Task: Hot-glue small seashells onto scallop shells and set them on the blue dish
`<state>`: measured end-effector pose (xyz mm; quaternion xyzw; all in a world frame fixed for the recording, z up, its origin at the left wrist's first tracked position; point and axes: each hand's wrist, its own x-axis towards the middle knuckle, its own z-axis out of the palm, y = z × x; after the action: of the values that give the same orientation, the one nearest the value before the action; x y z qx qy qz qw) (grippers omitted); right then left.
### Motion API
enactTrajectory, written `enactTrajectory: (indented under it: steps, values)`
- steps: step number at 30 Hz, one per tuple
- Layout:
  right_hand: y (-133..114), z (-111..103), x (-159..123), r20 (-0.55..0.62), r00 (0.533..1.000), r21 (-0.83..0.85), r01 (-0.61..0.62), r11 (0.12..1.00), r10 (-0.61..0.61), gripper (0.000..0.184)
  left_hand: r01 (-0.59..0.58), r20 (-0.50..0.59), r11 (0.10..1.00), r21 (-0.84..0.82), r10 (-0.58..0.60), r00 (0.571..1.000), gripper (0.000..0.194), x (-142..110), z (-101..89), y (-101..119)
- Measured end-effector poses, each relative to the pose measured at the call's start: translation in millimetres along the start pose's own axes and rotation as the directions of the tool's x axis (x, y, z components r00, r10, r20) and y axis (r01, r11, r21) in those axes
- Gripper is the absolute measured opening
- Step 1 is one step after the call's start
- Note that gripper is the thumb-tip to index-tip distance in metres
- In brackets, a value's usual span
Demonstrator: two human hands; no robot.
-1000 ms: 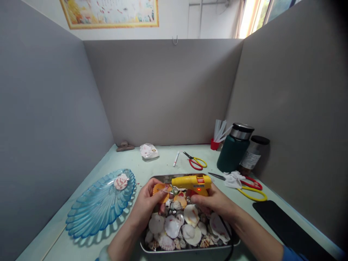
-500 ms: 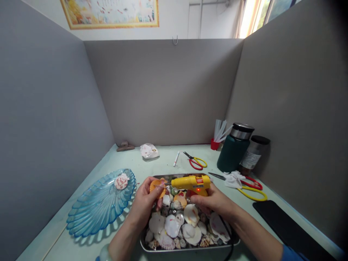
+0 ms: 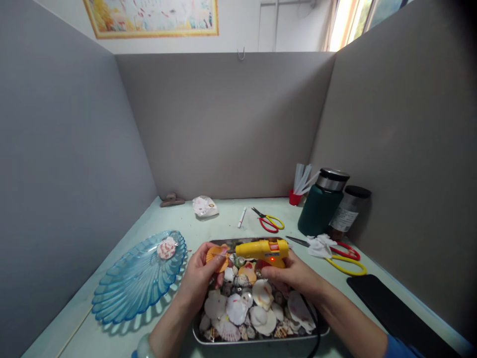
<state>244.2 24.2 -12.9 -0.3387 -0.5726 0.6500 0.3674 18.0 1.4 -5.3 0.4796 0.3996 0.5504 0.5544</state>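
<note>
Orange shell [image 3: 212, 255] is in L hand [image 3: 198, 272], pinched btwn thumb & fingers, held above the far L part of a metal tray [image 3: 261, 342]. R hand [image 3: 292, 272] is wrapped around the grip of a yellow glue gun [image 3: 253, 249], nozzle pointing L, tip right at the shell's edge; contact can't be confirmed. Red light [image 3: 272, 259] on gun is lit, so prob. powered.

Progress: shell is in hand, nozzle lined up w/ it, but nothing seen joined to it. Thin pale line across shell, poss. glue strand, can't tell. One pink-white shell [image 3: 166, 247] sits at far end of blue dish [image 3: 136, 286]; rest of dish surface is bare. Lots of loose shells [image 3: 236, 309] in tray, mostly white, unattached AFAICT. Overall looks like an early stage.

Text: glue gun has a small sticker w/ print, illegible. Jar [image 3: 351, 203] behind green bottle [image 3: 319, 211] has a white label [image 3: 343, 219], too small to read. White packet [image 3: 203, 208] has a mark, unreadable. No brand ID'd on bottle.
</note>
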Motion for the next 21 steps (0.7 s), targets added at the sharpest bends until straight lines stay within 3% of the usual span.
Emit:
enactTrajectory:
  steps: [11, 21]
  values:
    - [-1.6, 2.6, -2.3, 0.01, 1.0, 0.03, 0.022, 0.999, -0.022, 0.032, 0.023, 0.091, 0.999, 0.047, -0.027, 0.995, 0.024, -3.0, 2.1, -0.3]
    - [-2.5, 2.6, -2.2, -0.014, 1.0, 0.0, 0.002, 1.0, -0.002, 0.035, 0.005, -0.028, 1.0, -0.008, -0.006, 1.0, 0.027, 0.3, 2.6, 0.4]
